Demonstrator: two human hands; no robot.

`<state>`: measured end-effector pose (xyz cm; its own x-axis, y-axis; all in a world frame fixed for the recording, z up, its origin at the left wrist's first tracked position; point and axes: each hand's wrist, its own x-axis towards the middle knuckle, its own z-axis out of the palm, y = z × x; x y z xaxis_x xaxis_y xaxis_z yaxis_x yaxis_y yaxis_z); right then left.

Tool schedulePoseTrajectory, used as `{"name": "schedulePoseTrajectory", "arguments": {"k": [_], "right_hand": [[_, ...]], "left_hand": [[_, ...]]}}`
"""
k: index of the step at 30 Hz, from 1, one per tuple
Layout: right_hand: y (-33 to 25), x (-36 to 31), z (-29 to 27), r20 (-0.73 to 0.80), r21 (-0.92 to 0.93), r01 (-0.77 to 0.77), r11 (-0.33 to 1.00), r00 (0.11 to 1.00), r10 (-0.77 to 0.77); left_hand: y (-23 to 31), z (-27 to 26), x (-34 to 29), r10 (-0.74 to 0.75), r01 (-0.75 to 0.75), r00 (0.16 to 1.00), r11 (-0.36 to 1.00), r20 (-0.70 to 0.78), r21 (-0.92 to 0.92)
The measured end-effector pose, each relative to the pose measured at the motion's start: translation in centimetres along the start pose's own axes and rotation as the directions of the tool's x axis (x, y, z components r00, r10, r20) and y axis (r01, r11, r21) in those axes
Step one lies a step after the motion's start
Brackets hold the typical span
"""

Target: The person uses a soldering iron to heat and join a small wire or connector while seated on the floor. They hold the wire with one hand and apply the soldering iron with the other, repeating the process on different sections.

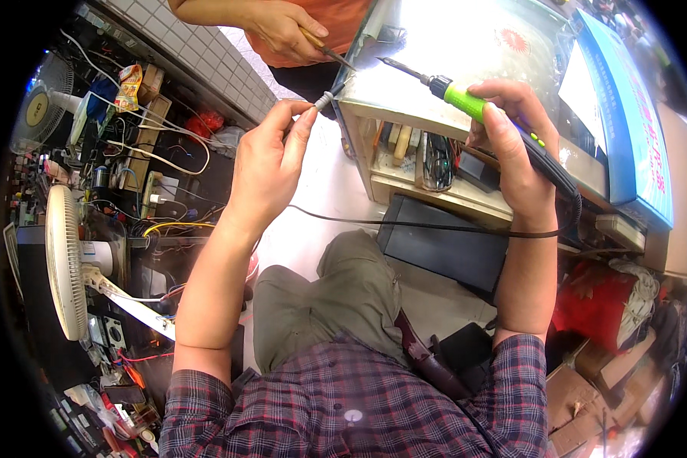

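My right hand [520, 145] is wrapped round the green-and-black handle of a soldering iron [464, 101]. The iron's bare tip points left over the counter top. Its black cord leaves the handle's rear, loops by my right wrist and runs left toward my left forearm. Between thumb and forefinger, my left hand [263, 164] pinches a cable end with a ribbed grey sleeve [325, 99], close to the counter's corner. Thin ends stick up from the sleeve, near the tip of a yellow-handled pointed tool [313, 38]. That tool is in another person's hand [282, 29] across from me.
A glass-topped counter [450, 46] stands ahead, with tools on its shelf [404, 183] below. A blue box [618, 114] leans at its right end. On my left are a white fan [67, 259] and cluttered wires. Cardboard boxes [580, 397] lie at lower right.
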<state>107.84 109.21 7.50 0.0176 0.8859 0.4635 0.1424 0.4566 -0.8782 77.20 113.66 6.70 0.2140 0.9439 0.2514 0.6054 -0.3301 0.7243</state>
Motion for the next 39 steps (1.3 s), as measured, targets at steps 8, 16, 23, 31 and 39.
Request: {"name": "schedulePoseTrajectory", "arguments": {"k": [8, 16, 23, 31, 39], "right_hand": [[0.0, -1.3, -2.1, 0.01, 0.03, 0.008, 1.0, 1.0, -0.009], [0.0, -1.5, -1.5, 0.024, 0.017, -0.003, 1.0, 1.0, 0.003], [0.4, -1.5, -0.6, 0.012, 0.021, -0.003, 1.0, 1.0, 0.003], [0.6, -1.4, 1.0, 0.072, -0.194, 0.096, 0.976, 0.994, -0.083], [1.5, -1.0, 2.6, 0.166, -0.314, 0.397, 0.862, 0.917, -0.362]], "left_hand": [[1.4, 2.0, -1.1, 0.049, -0.048, 0.998, 0.999, -0.032, 0.018], [0.8, 2.1, -1.4, 0.069, -0.063, 0.996, 0.994, -0.061, 0.085], [0.3, 1.7, -1.5, 0.076, -0.069, 0.995, 0.992, -0.061, 0.109], [-0.5, 0.9, -1.5, 0.072, -0.066, 0.996, 0.992, -0.045, 0.107], [-1.2, -0.2, -1.3, 0.068, -0.065, 0.997, 0.995, -0.042, 0.077]]}}
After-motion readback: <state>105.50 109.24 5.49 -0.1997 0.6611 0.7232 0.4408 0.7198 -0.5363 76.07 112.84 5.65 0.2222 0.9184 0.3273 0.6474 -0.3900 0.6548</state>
